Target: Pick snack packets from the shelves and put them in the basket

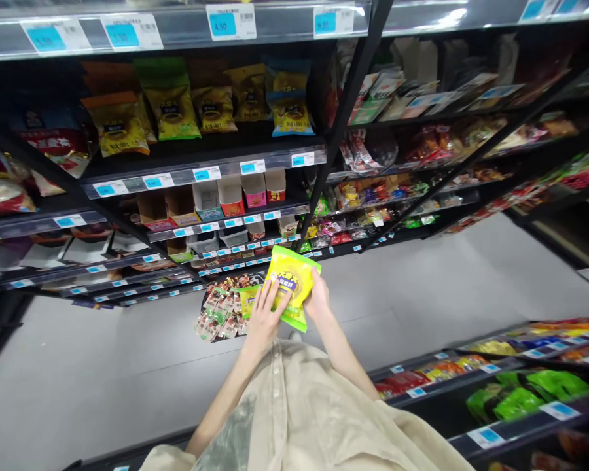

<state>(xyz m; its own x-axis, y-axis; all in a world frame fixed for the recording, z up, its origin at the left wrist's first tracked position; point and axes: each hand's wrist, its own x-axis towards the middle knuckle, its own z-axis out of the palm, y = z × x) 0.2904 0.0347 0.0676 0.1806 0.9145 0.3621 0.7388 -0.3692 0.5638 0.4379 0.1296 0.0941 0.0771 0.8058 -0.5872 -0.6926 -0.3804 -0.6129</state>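
A yellow snack bag (290, 278) with a green lower edge is held up in front of me over the aisle floor. My right hand (318, 299) grips its right side from behind. My left hand (264, 315) lies on the bag's front left with fingers stretched up along it. Under the left hand sits a smaller green and yellow packet (248, 299), touching or close to it. Below that, a black basket (207, 302) on the floor holds several small red and green packets (222, 315).
Dark store shelves (201, 171) with blue price tags run along the far side, stocked with yellow snack bags (118, 124) and small boxes (232, 196). A second shelf (515, 386) with green and red bags is at lower right. Grey floor (446, 281) lies between.
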